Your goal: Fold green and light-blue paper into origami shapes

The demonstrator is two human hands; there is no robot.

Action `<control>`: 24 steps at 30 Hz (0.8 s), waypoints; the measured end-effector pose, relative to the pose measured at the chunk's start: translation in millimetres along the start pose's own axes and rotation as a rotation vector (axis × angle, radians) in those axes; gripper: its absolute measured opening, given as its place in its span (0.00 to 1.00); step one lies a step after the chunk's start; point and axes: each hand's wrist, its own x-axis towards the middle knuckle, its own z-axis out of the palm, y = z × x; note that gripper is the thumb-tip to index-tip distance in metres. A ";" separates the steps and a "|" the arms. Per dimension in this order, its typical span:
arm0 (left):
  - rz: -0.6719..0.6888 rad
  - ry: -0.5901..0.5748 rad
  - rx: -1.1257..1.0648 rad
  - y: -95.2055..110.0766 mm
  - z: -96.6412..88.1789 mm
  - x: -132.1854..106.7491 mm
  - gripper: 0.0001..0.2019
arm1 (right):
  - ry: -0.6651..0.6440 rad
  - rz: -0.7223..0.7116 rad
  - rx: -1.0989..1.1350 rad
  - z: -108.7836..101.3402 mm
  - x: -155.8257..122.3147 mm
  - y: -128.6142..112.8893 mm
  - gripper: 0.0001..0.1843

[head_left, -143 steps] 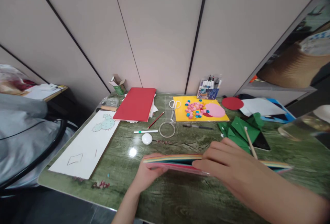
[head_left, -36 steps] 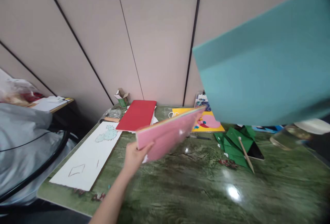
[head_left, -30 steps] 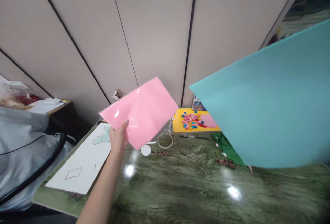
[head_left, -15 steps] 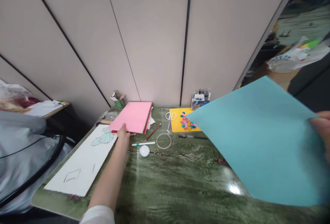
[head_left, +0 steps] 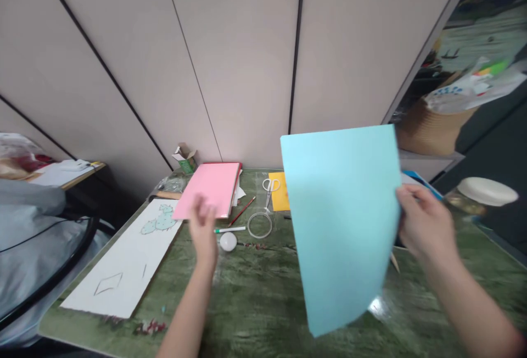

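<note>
A sheet of light blue paper (head_left: 341, 221) hangs nearly upright over the table, pinched at its right edge by my right hand (head_left: 426, 226). My left hand (head_left: 202, 226), slightly blurred, is raised just in front of a stack of pink paper (head_left: 214, 182) with its fingers apart and nothing in them. Left of that hand lies a long white sheet (head_left: 123, 259) bearing a drawn cactus and a few dark lines. Close by on the right are a marker (head_left: 230, 230), a white round object (head_left: 228, 241), a red pencil (head_left: 242, 211) and a clear ring (head_left: 259, 225).
White-handled scissors (head_left: 270, 186) lie beside a yellow sheet (head_left: 278, 196), which the blue paper partly covers. A small green box (head_left: 185, 160) stands at the back left against the wall panels. To the right is a jar with a white lid (head_left: 488, 190).
My right hand has brought the blue paper leftward, and the sheet now hangs more upright. My left hand has let go of the pink stack and drawn back from it.
</note>
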 end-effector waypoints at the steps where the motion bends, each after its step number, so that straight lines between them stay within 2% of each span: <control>1: -0.094 -0.267 0.002 -1.6 11.1 -17.4 0.29 | -0.021 0.025 0.015 11.0 -3.5 7.5 0.17; 2: -0.262 -0.559 0.013 -4.2 22.5 -32.7 0.30 | -0.032 0.037 0.025 20.9 -8.0 14.4 0.17; 3: -0.386 -0.750 0.037 -8.0 33.1 -45.1 0.31 | -0.040 0.052 0.029 29.4 -13.1 20.5 0.17; 4: -0.430 -0.826 0.064 -12.9 42.0 -54.1 0.30 | -0.051 0.079 0.028 36.0 -18.5 25.6 0.17; 5: -0.401 -0.827 0.090 -18.8 48.5 -59.6 0.28 | -0.069 0.091 0.020 40.7 -23.8 29.5 0.17; 7: -0.311 -0.740 0.207 -31.9 53.8 -61.5 0.24 | -0.116 0.114 0.003 44.1 -32.2 33.9 0.17; 9: -0.264 -0.673 0.260 -44.5 51.0 -56.3 0.22 | -0.196 0.134 -0.004 41.3 -36.7 35.4 0.17; 13: -0.247 -0.632 0.267 -60.0 40.1 -47.3 0.19 | -0.368 0.184 -0.027 29.2 -36.4 39.1 0.21; 18: -0.255 -0.591 0.220 -62.9 37.3 -53.0 0.18 | -0.378 0.269 -0.083 22.7 -33.1 45.0 0.21; 24: -0.319 -0.591 0.126 -56.7 40.7 -55.8 0.18 | -0.363 0.300 -0.047 22.5 -31.6 38.9 0.20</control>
